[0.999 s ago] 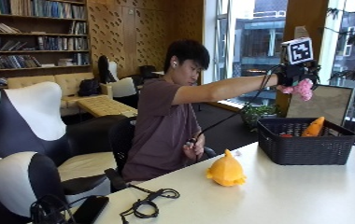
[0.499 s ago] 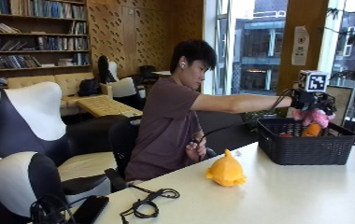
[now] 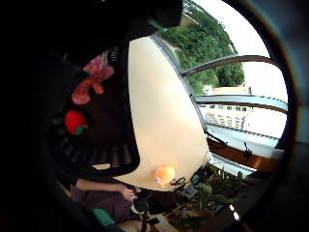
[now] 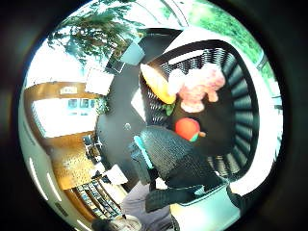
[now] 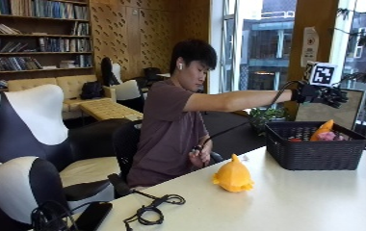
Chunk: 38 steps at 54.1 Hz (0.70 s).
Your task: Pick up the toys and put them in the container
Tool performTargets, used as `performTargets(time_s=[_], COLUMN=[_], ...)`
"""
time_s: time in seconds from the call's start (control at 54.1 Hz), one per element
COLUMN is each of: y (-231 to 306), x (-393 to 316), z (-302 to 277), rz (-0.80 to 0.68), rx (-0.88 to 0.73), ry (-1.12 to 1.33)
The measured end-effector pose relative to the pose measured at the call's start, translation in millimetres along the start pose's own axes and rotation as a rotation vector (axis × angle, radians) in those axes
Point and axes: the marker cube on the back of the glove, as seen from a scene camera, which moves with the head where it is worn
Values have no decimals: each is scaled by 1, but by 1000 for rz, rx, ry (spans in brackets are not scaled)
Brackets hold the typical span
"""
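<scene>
The person sits at the bench (image 5: pixel 311 202) with the right arm extended straight out at shoulder height. The gloved right hand (image 5: pixel 320 94) hovers above the black basket (image 5: pixel 311 154), clear of its rim and touching nothing. Its fingers are spread and point outward and slightly down; the hand holds nothing.

The basket stands on the bench near the far edge. Inside it, the outside view shows three toys:
- an orange toy (image 5: pixel 324 130), leaning upright against the far wall and rising above the rim;
- a pink plush toy (image 5: pixel 327 136), lying low beside the orange toy;
- a red toy (image 5: pixel 296 140), only just visible through the rim.

The thumb side palm view looks down into the basket and confirms this layout: the pink plush lies on the basket floor, touching the orange toy, and the red toy, with a small green part, lies apart from both.

A yellow-orange plush toy (image 5: pixel 233 175) with a pointed top sits upright on the bench, outside the basket and well apart from it, on the person's side. The hand is not near it.

The bare left hand (image 5: pixel 198 155) is held low against the person's torso and grips a small dark object that cannot be identified.

A coiled black cable (image 5: pixel 151 214) lies near the bench's near corner.
</scene>
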Motion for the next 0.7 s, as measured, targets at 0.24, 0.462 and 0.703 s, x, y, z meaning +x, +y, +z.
performTargets(time_s=[0.24,0.462,0.703], y=[91,194,260], x=[86,220,326], z=[-53,-64,23], rz=[23,156,303], rx=[34,38,-28], ry=[-8,101,124])
